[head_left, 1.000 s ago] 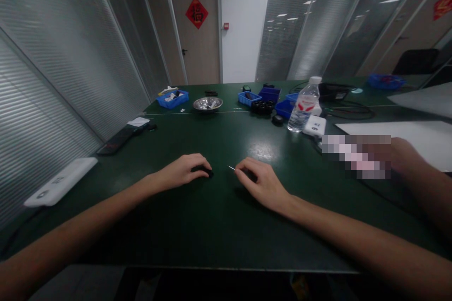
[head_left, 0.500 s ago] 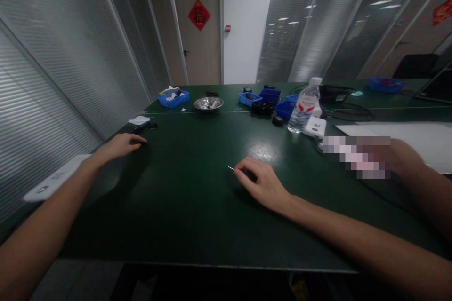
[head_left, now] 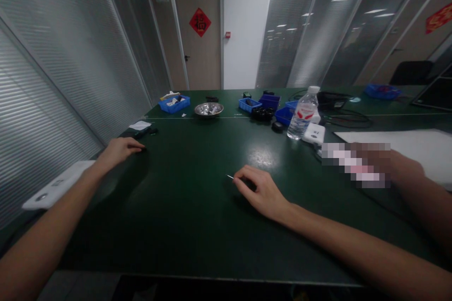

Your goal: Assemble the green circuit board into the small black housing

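My left hand (head_left: 120, 151) is over the left side of the dark green table, thumb and fingers pinched together. A small dark spot shows at its fingertips, too small to name. My right hand (head_left: 260, 191) rests near the middle of the table, thumb and forefinger closed on a thin metal pin (head_left: 230, 177). The pin's bright end points left; the rest is hidden in the fingers. Just beyond my left hand lie small dark items (head_left: 143, 133) and a white paper (head_left: 140, 125).
A metal bowl (head_left: 209, 110) and a blue basket (head_left: 174, 104) stand at the back. A water bottle (head_left: 302, 115), blue trays (head_left: 284, 116) and a white device (head_left: 313, 133) are right of centre. Another person's arm (head_left: 429, 186) reaches in from the right. A white device (head_left: 58, 186) lies far left.
The thumb and fingers of my left hand have come together into a pinch. My right hand keeps its grip on the pin. The whole view has shifted slightly with my head.
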`<state>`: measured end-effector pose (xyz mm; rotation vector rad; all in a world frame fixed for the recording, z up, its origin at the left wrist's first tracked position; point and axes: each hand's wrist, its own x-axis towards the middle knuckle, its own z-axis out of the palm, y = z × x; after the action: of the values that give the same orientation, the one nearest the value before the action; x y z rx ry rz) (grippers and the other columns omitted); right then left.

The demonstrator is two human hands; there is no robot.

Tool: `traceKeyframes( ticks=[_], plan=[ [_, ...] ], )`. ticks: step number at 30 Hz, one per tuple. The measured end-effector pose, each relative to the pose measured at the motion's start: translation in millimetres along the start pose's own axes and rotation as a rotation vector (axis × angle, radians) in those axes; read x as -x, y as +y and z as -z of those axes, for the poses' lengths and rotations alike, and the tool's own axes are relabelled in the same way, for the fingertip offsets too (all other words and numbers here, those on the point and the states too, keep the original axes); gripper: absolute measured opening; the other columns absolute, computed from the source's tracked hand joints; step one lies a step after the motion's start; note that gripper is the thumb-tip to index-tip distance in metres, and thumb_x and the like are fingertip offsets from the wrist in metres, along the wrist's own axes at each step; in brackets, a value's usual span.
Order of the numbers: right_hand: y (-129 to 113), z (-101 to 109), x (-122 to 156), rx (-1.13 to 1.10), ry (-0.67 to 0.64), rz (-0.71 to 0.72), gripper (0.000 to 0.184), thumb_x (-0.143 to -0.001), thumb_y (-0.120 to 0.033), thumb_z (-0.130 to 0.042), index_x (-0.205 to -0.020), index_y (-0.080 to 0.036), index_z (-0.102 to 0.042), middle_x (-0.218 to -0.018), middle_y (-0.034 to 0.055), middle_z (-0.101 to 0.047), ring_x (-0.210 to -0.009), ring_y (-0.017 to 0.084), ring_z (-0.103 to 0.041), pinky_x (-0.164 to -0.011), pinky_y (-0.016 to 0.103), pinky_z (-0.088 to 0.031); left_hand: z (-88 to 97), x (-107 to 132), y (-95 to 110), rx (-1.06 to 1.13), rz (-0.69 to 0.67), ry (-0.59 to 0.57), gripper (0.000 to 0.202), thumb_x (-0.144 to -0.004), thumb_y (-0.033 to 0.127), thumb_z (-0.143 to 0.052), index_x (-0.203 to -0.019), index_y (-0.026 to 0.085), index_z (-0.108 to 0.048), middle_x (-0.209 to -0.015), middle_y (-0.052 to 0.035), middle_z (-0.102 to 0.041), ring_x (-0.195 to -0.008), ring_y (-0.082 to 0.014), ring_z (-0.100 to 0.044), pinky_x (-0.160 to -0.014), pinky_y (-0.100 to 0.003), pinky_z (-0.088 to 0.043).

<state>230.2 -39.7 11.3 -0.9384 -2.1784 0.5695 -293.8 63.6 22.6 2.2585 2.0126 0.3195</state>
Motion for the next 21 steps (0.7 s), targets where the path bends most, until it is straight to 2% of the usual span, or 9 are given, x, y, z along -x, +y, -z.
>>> traceKeyframes(
  ticks=[5,12,21],
  plan=[
    [-0.5,0.6,-0.2,-0.002,-0.017,0.002,0.021,-0.102,-0.029,-0.051,-0.095,-0.019,-0.068,-0.092,0.0042,-0.067,-0.078,0.016,-0.061,-0.067,0.029,-0.047,2.2,1.6,5.4,-0.031,-0.005,0.020,0.029,-0.091,0.033,-0.065,-0.113,0.018,-0.076,-0.119,-0.0031,-0.075,-0.108,-0.0246,-0.066,-0.097,-0.032,-0.044],
    [1.1,-2.3,0.2,-0.004,-0.002,0.015,0.018,-0.101,-0.028,-0.053,-0.094,-0.019,-0.067,-0.089,0.0019,-0.065,-0.077,0.014,-0.059,-0.067,0.028,-0.044,6.2,1.8,17.0,-0.078,0.034,0.024,0.022,-0.088,0.027,-0.065,-0.100,0.015,-0.078,-0.105,-0.0055,-0.077,-0.098,-0.0241,-0.068,-0.090,-0.032,-0.047],
    [0.9,-1.0,0.3,-0.011,-0.012,0.017,0.020,-0.102,-0.029,-0.052,-0.095,-0.019,-0.067,-0.091,0.0028,-0.065,-0.078,0.015,-0.060,-0.068,0.029,-0.045,4.2,3.4,23.9,-0.131,0.033,0.023,0.022,-0.089,0.022,-0.062,-0.103,0.014,-0.077,-0.101,-0.0062,-0.076,-0.093,-0.0250,-0.067,-0.085,-0.033,-0.048]
  ],
)
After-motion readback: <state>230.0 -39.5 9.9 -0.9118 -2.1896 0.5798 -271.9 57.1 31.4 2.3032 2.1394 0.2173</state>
